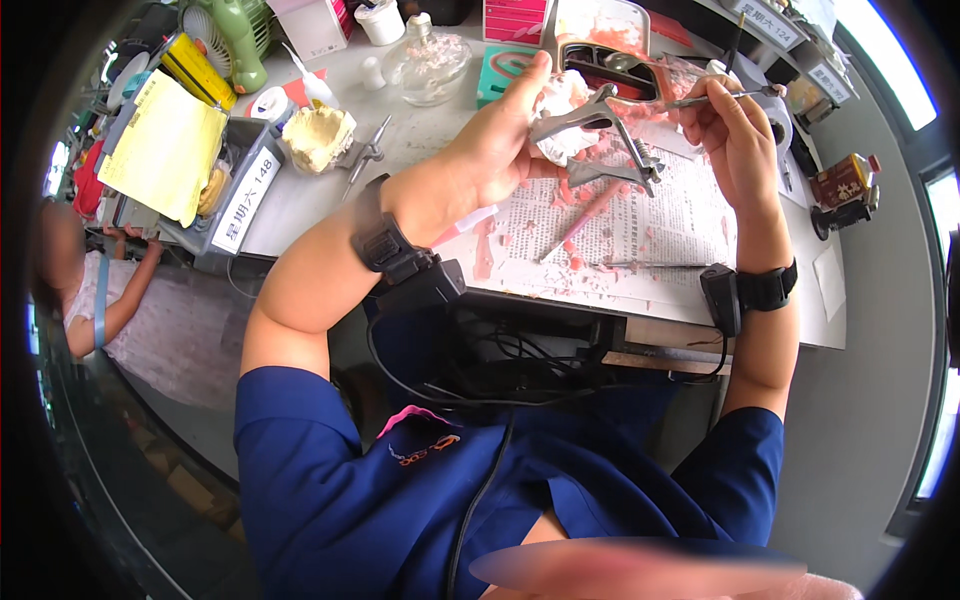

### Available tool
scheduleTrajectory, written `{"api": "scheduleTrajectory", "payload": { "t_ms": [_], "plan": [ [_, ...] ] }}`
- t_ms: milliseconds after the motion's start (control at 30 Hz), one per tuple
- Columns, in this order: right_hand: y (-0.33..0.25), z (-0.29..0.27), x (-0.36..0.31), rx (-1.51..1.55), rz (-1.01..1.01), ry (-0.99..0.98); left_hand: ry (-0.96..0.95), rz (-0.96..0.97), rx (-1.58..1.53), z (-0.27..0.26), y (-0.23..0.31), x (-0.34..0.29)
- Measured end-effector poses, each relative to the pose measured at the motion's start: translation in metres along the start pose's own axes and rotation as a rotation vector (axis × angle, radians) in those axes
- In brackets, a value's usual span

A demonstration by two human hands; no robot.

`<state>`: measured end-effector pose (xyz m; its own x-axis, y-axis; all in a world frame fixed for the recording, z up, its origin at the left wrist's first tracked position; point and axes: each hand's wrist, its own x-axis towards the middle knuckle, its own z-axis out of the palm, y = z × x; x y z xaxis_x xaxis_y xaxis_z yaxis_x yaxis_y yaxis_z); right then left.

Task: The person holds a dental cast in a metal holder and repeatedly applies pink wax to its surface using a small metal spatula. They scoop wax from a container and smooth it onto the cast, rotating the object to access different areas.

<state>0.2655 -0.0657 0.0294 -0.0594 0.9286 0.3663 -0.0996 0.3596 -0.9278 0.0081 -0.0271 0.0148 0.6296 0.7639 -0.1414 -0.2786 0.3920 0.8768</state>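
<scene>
- Left hand (500, 140): raised above the table (300, 200), grip closed around a metal hinged frame (600, 140) with a white plaster cast (560, 100) seated in it; thumb along the upper side, fingers wrapped behind the cast.
- Right hand (735, 130): grip pinched shut on a thin metal tool (720, 97), held like a pen; the tool's tip points left toward the frame, ending just beside it. Whether the tip touches cannot be told.
- The frame sits directly over the printed paper sheet (660, 220) spread on the table; both hands are above that sheet.
- On the paper sheet: scattered pink wax bits (575, 190), a pink stick (580, 215), and a thin metal rod (640, 265) near its front edge.
- Behind the paper sheet: a tray holding pink material (600, 65).
- Left of the paper sheet: a second yellowish plaster cast (318, 135), a metal instrument (365, 160) just beside it, a clear glass bottle (430, 65) farther back.
- Far left of the paper sheet: a yellow pad (165, 145) on a box, a green fan (235, 40) behind it.
- Right of the paper sheet: a small brown bottle (845, 180).
- Black bands with cables on both wrists.
- Another person's arm (125, 290) shows at the left, well apart from the paper sheet.
</scene>
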Motion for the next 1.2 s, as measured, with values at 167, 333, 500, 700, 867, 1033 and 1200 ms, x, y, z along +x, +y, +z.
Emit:
{"api": "scheduleTrajectory", "payload": {
  "t_ms": [167, 333, 500, 700, 867, 1033, 1200],
  "plan": [
    [-0.001, 0.003, 0.0, -0.008, 0.0, 0.018, -0.016, -0.008, 0.027, -0.005, -0.001, 0.003],
    [0.002, 0.0, 0.0, 0.021, 0.051, 0.073, -0.029, -0.018, -0.007, -0.005, -0.003, 0.007],
    [0.005, -0.007, 0.003, 0.096, 0.084, 0.083, -0.05, -0.03, 0.016, -0.006, 0.0, 0.004],
    [0.0, -0.002, 0.001, 0.121, 0.097, 0.107, 0.017, -0.014, -0.011, -0.004, -0.002, 0.008],
    [0.001, -0.005, 0.0, 0.144, 0.079, 0.101, -0.087, -0.012, -0.022, -0.011, -0.004, 0.012],
    [0.0, -0.005, 0.001, 0.137, 0.031, 0.106, -0.09, -0.04, -0.057, -0.012, -0.001, 0.01],
    [0.004, -0.011, 0.006, 0.171, -0.183, 0.222, 0.017, -0.072, -0.124, 0.001, 0.003, 0.004]
  ]
}}
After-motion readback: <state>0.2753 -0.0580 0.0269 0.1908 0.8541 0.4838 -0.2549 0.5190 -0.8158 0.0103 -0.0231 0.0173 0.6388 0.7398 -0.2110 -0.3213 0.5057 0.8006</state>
